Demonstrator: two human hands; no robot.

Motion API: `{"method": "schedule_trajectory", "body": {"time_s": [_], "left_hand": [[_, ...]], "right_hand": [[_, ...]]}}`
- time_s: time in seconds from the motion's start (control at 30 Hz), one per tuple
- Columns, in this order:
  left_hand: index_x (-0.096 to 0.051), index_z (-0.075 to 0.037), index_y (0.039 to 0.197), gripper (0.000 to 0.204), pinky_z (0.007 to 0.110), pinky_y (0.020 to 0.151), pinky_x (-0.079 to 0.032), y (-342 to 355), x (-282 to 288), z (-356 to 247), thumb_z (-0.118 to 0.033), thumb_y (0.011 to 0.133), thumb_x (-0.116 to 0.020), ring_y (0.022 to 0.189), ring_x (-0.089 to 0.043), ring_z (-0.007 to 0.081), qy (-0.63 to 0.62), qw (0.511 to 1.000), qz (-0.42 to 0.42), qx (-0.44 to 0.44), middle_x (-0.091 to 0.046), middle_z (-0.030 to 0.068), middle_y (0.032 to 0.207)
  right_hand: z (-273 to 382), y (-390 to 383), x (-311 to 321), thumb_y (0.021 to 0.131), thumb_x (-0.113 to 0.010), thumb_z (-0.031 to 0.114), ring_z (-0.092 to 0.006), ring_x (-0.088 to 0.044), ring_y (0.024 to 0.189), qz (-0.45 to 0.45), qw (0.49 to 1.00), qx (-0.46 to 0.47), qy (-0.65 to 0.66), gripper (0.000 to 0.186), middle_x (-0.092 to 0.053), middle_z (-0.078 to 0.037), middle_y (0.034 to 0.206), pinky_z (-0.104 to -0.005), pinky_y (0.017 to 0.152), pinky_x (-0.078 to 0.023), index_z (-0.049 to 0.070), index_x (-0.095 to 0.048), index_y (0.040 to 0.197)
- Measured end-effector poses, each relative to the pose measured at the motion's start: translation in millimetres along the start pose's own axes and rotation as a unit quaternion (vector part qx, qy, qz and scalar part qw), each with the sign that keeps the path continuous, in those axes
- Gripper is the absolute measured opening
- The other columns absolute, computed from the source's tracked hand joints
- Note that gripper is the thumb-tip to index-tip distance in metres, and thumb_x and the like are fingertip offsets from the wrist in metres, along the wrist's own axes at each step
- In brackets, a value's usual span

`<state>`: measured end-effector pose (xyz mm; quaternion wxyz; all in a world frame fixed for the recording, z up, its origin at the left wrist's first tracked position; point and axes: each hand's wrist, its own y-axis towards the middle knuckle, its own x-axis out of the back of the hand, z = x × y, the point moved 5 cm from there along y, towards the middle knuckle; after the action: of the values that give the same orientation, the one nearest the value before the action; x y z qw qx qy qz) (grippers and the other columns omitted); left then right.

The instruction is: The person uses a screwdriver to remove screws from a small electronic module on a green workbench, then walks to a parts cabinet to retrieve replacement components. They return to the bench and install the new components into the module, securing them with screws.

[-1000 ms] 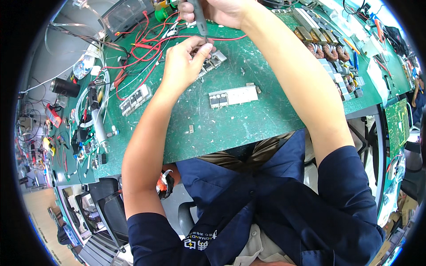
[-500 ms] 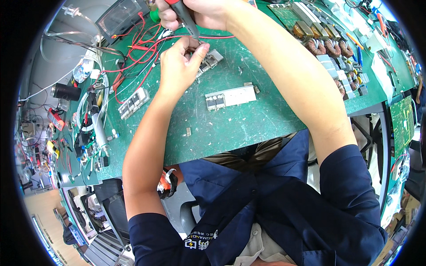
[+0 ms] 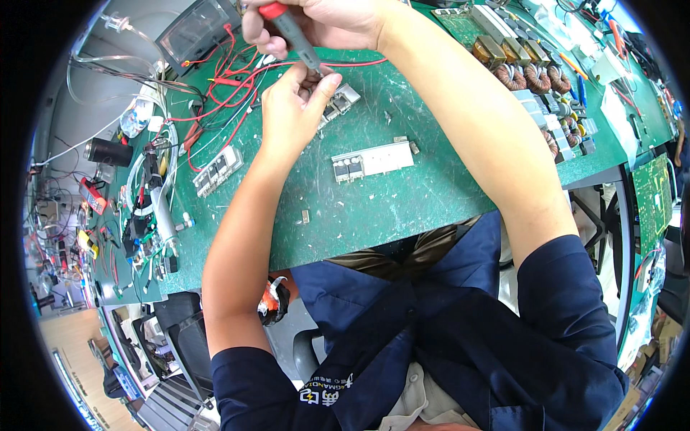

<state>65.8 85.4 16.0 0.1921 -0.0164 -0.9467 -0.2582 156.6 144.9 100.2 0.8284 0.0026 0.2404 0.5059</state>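
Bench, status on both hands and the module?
Left hand at module, partly covering it. Right hand gripping grey tool, lower end by left hand. Red wire just beyond.

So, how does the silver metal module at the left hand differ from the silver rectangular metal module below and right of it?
The left hand partly covers the upper module; the lower module is uncovered. The upper module slants more steeply than the lower module. Both look silver.

Navy short-slv. top, collar prob. beige
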Motion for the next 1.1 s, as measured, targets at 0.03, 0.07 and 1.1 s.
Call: {"method": "schedule_trajectory", "body": {"time_s": [0.03,0.07,1.1], "left_hand": [[-0.070,0.004,0.104,0.023,0.026,0.069,-0.052,-1,-1,0,-0.018,0.097,-0.074,0.074,-0.063,0.0079,-0.042,0.999,0.009,0.003,-0.074,0.0069,0.088],[-0.069,0.005,0.108,0.023,0.025,0.072,-0.052,-2,-1,1,-0.016,0.098,-0.072,0.076,-0.063,0.0084,-0.050,0.998,0.021,0.015,-0.074,0.0078,0.091],[-0.073,0.004,0.099,0.027,0.028,0.067,-0.056,-12,18,0,-0.020,0.090,-0.081,0.070,-0.068,0.0107,0.021,0.997,0.012,0.076,-0.077,0.0102,0.082]], "right_hand": [[1,1,-3,0.108,-0.052,0.031,-0.0144,-0.050,0.060,0.041,0.999,-0.003,0.025,0.037,-0.055,-0.002,0.067,-0.0290,0.058,-0.042,-0.002,-0.067,0.101],[1,3,-6,0.108,-0.050,0.032,-0.0138,-0.046,0.057,0.082,0.995,-0.006,0.049,0.038,-0.051,-0.001,0.064,-0.0291,0.056,-0.039,-0.002,-0.065,0.102],[4,-2,-21,0.109,-0.051,0.039,-0.0178,-0.050,0.066,-0.027,0.999,0.026,0.040,0.044,-0.050,-0.005,0.069,-0.0307,0.062,-0.043,0.005,-0.055,0.080]]}}
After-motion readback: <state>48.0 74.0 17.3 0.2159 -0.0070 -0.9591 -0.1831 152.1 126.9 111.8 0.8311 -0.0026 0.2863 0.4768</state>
